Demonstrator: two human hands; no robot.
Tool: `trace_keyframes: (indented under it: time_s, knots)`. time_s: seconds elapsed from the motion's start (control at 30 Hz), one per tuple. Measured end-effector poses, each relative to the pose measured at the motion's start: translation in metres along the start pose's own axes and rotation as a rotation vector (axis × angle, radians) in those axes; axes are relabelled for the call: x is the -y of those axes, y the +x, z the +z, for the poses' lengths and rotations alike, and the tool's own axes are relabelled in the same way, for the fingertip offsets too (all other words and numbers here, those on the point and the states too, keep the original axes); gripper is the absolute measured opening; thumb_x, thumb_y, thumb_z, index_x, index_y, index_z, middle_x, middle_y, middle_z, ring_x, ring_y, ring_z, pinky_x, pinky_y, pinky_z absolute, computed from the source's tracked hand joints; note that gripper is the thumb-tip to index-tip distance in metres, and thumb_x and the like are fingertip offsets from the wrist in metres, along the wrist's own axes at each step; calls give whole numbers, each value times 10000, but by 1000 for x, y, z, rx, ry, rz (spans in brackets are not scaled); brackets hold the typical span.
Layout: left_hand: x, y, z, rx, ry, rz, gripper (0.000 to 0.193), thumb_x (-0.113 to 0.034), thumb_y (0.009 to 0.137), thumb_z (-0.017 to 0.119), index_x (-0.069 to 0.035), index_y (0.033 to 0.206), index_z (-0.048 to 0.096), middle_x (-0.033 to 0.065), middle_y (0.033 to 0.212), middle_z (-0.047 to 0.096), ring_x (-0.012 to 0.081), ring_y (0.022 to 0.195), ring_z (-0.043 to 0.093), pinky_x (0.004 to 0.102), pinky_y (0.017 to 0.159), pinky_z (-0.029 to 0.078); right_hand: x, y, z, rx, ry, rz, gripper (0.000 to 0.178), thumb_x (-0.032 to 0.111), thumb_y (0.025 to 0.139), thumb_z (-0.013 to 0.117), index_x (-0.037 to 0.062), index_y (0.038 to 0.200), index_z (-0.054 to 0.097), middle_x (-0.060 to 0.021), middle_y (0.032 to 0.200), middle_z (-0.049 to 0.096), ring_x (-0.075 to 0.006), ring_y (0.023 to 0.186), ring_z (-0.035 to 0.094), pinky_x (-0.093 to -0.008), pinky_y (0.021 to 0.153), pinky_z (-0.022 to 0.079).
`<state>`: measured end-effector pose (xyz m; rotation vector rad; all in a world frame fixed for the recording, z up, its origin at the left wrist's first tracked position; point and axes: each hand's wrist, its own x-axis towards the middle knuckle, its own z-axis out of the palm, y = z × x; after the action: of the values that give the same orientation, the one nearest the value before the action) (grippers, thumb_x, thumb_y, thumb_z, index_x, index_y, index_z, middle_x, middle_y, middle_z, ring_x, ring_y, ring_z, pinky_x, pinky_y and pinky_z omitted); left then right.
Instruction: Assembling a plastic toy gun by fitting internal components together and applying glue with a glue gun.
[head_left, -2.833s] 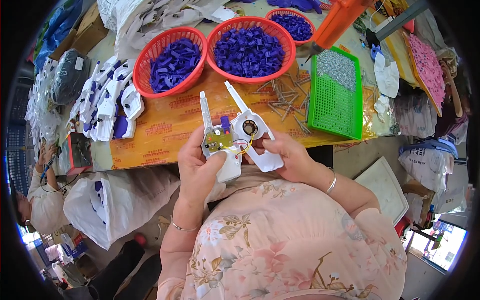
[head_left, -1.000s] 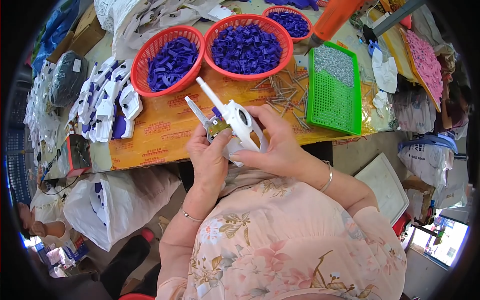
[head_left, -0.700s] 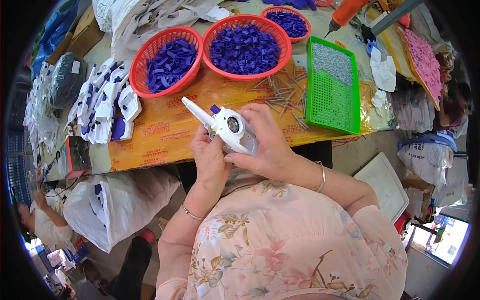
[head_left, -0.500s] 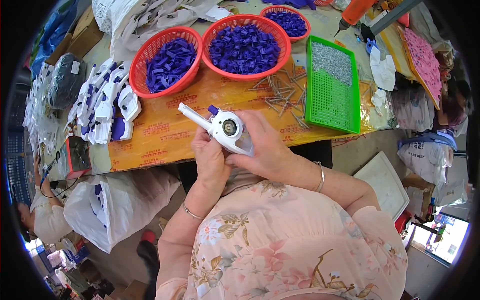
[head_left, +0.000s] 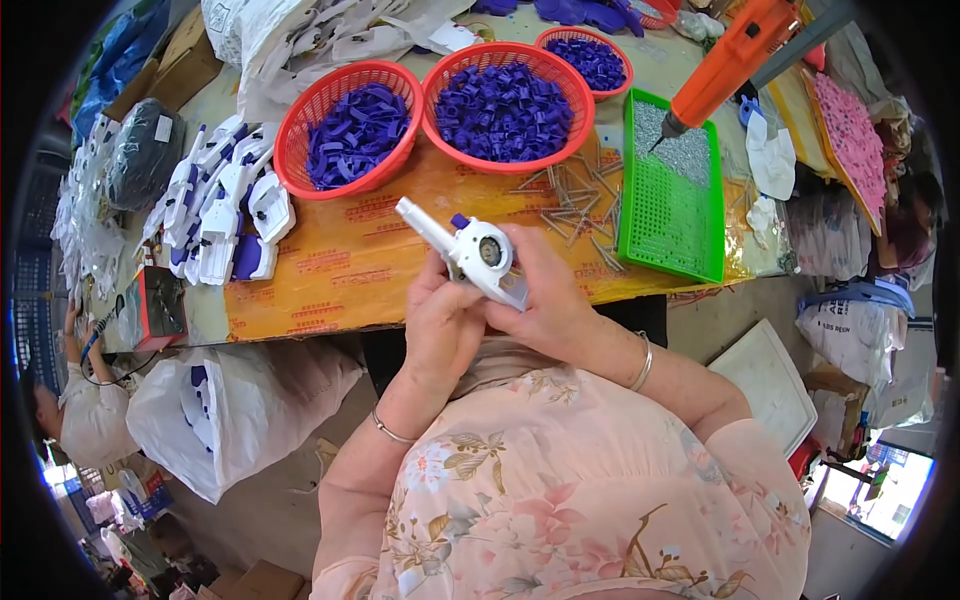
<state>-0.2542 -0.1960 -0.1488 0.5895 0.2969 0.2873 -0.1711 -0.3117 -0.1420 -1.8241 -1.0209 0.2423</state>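
Table: work table (head_left: 205,308), orange sheet (head_left: 330,265) taped-looking along near edge, probably there to save the surface.
White sack: sack (head_left: 215,430) at table's near side, left of the person; purple and white parts show inside. Likely kept low to save table space.
Baskets: left red basket (head_left: 281,140), middle red basket (head_left: 508,165), small red basket (head_left: 614,88) in a row, purple parts in each; looks like sorting by shape, all in reach.
Green tray: tray (head_left: 665,235) to the right, silver hardware (head_left: 695,160) banked at far end.
Orange driver: driver (head_left: 730,65), tip over the hardware, no hand on it; probably parked for quick reach.
White-purple housings: housings (head_left: 225,215) piled left, apart from the baskets.
Hands: left hand (head_left: 440,325) curled round the white shell (head_left: 470,252) from lower left; right hand (head_left: 548,295) gripping its right side. Two-sided hold probably steadies it.
Shell: just in front of the torso, over the table edge, barrel up-left, round hub facing up, purple tab (head_left: 460,221) on top. Seam hidden.
Long screws: screws (head_left: 606,253) loose beside the tray.
Print: red characters on the sheet, too small to read; dark lettering on a white bag (head_left: 850,335) at right.
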Motion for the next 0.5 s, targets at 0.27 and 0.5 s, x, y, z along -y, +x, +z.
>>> trace_keyframes:
  time_s: [0.27,0.5]
  knots:
    - [-5,-8,2,74,242,39,668,77,678,437,65,1341,357,116,1300,468,219,1213,457,316,1008,375,-11,0,-5,-26,99,23,619,140,666,737,-10,1196,455,-180,1048,537,-339,980,537,-394,848,438]
    - [-11,-11,2,109,304,13,624,92,732,435,62,1350,353,107,1319,454,191,1220,452,303,1022,348,-7,-1,-14,58,246,125,627,108,691,734,-5,1241,454,-129,1116,547,-230,1040,543,-337,898,434]
